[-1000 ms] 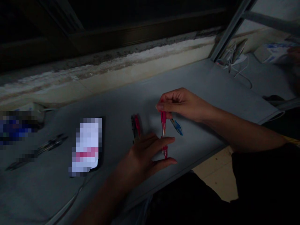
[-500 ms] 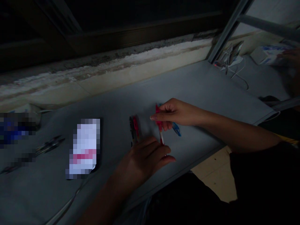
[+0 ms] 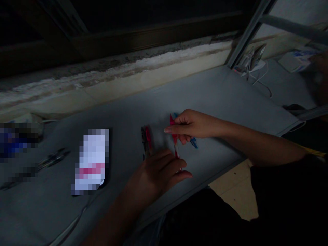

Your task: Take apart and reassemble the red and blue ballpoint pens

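A slim pen [image 3: 175,138] with a red front part and a clear barrel is held between both hands above the desk. My right hand [image 3: 187,124] pinches its red part, with the pointed tip sticking up past the fingers. At the other end, my left hand [image 3: 164,171] closes thumb and fingers around the lower barrel. Partly behind the right hand lies a blue pen [image 3: 194,142]. Beside the left fingers, a red pen [image 3: 148,135] and a dark pen [image 3: 144,138] lie side by side, their lower ends hidden by that hand.
A lit phone [image 3: 92,160], its screen blurred, lies left on the grey desk [image 3: 205,92] with a cable [image 3: 74,222] below it. More pens [image 3: 53,159] lie farther left. A metal post [image 3: 241,44] stands at right, near a co-worker's hand [image 3: 321,63] and a white box [image 3: 294,60].
My hands and the pen stay almost in place; the view shifts slightly. At far right, the co-worker's hand and the white box have moved a little to the right.
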The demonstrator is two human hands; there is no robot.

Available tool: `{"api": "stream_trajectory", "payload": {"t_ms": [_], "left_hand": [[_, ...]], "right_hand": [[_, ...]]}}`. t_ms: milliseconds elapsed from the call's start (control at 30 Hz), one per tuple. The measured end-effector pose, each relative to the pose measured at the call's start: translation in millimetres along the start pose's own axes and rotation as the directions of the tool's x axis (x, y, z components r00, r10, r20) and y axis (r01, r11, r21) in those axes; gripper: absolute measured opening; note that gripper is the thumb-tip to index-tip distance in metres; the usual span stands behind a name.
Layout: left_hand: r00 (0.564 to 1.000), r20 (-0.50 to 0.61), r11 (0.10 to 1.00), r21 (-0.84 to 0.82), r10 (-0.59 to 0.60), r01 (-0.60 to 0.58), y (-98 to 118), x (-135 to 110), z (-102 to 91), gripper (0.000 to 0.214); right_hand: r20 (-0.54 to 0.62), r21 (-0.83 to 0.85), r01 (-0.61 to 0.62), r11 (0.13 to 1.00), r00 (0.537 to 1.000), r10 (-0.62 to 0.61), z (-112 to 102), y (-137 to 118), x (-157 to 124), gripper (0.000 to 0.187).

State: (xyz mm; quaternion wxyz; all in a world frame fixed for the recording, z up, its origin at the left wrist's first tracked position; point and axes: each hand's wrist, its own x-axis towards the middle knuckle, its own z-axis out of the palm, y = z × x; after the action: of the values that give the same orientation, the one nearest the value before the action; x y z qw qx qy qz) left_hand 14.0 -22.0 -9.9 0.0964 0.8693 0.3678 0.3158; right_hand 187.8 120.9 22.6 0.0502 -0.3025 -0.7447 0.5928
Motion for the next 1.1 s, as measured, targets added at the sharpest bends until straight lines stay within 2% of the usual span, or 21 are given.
{"api": "stream_trajectory", "payload": {"t_ms": [100, 267, 500, 933, 1100], "left_hand": [[1.000, 0.003, 1.000, -0.014, -0.023, 0.023, -1.7, -1.4, 1.6, 0.023], [1.000, -0.005, 1.000, -0.017, -0.018, 0.018, -0.7, 0.3, 2.8, 0.017], [0.999, 0.012, 0.998, -0.044, -0.034, 0.035, -0.1, -0.5, 5.4, 0.021], [1.000, -0.002, 0.999, -0.042, -0.026, 0.026, 0.9, 1.7, 4.3, 0.020], [0.995, 0.055, 0.991, -0.103, -0.079, 0.084, 0.5, 0.4, 3.9, 0.020]], "right_hand": [[0.029, -0.033, 0.009, 0.999, 1.000, -0.008, -0.2, 0.6, -0.5, 0.051], [0.095, -0.070, -0.003, 0.998, 0.995, 0.010, 0.1, 3.0, -1.8, 0.049], [0.114, -0.145, -0.051, 0.988, 0.991, 0.068, -0.4, 0.8, -2.9, 0.052], [0.083, -0.217, 0.031, 0.976, 0.996, -0.013, -1.9, 3.6, -0.6, 0.049], [0.057, -0.248, 0.042, 0.968, 0.998, -0.029, -3.0, 1.7, -1.1, 0.049]]}}
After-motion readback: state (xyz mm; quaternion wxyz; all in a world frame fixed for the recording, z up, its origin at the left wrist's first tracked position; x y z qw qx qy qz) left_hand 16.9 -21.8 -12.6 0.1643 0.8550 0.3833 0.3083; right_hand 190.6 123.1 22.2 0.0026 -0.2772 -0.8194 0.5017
